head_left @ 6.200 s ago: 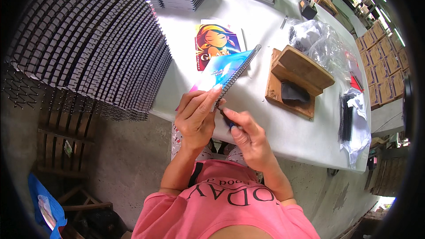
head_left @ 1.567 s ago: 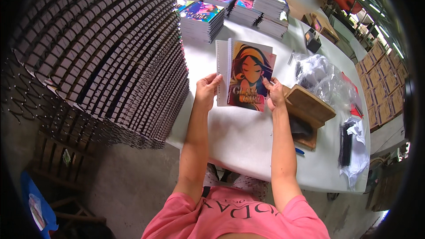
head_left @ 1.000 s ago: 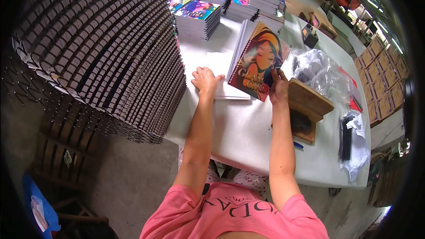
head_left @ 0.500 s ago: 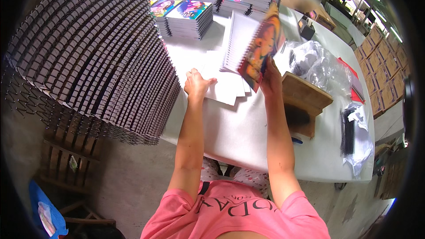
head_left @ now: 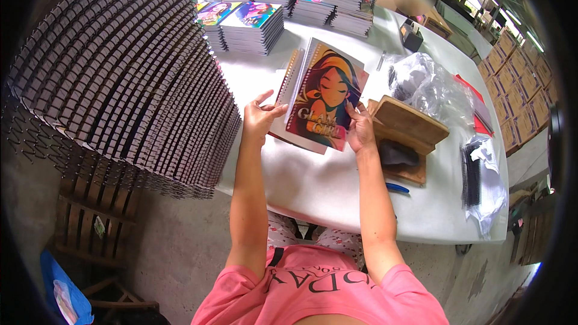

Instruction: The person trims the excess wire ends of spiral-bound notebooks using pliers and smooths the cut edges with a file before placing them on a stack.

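Note:
An illustrated notebook cover [head_left: 332, 99], punched with holes along its left edge, lies face up over a block of punched sheets [head_left: 290, 81]. My right hand [head_left: 360, 126] grips the cover's lower right edge between thumb and fingers. At the left side of the sheets is my left hand [head_left: 260, 119], its thumb and forefinger apart and close to the edge; whether it touches is hard to make out. More paper shows below the cover, mostly hidden by it.
A tall stack of wire-bound blocks [head_left: 120, 78] rises at the left. Finished notebooks [head_left: 253, 27] stand in piles at the back. To the right are a wooden stand [head_left: 415, 123], a blue pen-like tool [head_left: 397, 188], plastic wrap [head_left: 427, 84] and black binding wires [head_left: 471, 174].
My right hand has brought the cover down from a tilted, raised position to lie over the punched sheets. My left hand has lifted off the loose paper, beside the sheets' left edge.

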Motion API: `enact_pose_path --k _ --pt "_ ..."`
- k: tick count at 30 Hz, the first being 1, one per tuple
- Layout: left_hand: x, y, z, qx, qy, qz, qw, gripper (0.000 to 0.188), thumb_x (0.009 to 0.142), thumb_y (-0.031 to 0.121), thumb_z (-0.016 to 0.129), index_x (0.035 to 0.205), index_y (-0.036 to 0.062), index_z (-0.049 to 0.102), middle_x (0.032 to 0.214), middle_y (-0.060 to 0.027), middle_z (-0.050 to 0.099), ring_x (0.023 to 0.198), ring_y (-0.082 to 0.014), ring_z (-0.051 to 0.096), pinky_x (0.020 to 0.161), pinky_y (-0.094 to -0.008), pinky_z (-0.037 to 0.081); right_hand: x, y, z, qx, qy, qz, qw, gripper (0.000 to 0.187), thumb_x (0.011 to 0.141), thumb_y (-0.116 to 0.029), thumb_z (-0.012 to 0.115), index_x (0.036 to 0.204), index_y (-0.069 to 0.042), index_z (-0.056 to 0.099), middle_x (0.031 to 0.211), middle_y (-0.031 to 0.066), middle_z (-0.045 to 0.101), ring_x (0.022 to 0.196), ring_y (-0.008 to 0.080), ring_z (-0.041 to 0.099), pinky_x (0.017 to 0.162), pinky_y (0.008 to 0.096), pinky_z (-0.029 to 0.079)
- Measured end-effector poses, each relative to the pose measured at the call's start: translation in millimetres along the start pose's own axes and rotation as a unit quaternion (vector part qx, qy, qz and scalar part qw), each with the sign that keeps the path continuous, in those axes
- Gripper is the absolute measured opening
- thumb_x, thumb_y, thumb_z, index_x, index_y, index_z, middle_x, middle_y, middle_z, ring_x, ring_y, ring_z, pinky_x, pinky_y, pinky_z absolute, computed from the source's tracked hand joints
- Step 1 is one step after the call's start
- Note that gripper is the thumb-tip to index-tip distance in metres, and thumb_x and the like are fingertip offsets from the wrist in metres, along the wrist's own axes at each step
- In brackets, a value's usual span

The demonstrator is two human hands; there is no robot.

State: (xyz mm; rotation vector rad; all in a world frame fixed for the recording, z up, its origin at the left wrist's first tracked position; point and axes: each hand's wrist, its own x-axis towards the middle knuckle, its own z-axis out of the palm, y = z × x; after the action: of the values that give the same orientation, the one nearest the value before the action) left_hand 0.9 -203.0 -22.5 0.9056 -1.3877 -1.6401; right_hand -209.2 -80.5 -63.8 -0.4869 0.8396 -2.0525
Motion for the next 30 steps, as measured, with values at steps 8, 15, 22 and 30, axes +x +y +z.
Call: enact_pose_path --k 8,15,22,30 --pt "10 -20 15 0.109 0.199 0.067 0.972 0.04 0.06 0.023 0.084 0.084 -0.0005 0.063 0.059 -0.0018 0.058 0.053 -0.0089 0.053 0.053 -0.0243 0.044 -3 -6 20 -0.332 0.066 -0.212 0.917 0.046 0.083 0.007 0.055 0.127 0.002 0.041 0.1 0.0106 0.064 0.089 0.0142 0.061 0.08 0.0281 0.048" --pt "36 -42 4 0.212 0.202 0.015 0.956 0.029 0.067 0.023 0.081 0.067 0.0005 0.062 0.061 -0.0007 0.058 0.053 -0.0069 0.05 0.05 -0.0212 0.04 1 -46 65 -0.232 0.048 -0.151 0.96 0.025 0.086 0.005 0.053 0.111 0.001 0.052 0.098 0.0089 0.062 0.087 0.0144 0.06 0.077 0.0252 0.048" --pt "2 -6 7 -0.126 -0.118 0.065 0.983 0.016 0.072 0.009 0.076 0.078 0.0027 0.063 0.075 -0.004 0.065 0.062 -0.0074 0.057 0.06 -0.0208 0.047 7 -48 26 -0.027 -0.037 0.021 0.999 0.026 0.088 -0.01 0.057 0.112 -0.011 0.047 0.108 0.0065 0.059 0.098 0.014 0.057 0.086 0.0292 0.047" --pt "-12 15 15 -0.242 -0.235 0.076 0.938 0.028 0.071 0.009 0.077 0.093 -0.002 0.063 0.086 -0.0079 0.067 0.07 -0.0116 0.061 0.063 -0.0243 0.051 -10 -43 27 0.045 -0.071 -0.054 0.995 0.021 0.085 0.0 0.059 0.102 -0.008 0.049 0.095 0.005 0.064 0.086 0.0094 0.059 0.078 0.0238 0.048"
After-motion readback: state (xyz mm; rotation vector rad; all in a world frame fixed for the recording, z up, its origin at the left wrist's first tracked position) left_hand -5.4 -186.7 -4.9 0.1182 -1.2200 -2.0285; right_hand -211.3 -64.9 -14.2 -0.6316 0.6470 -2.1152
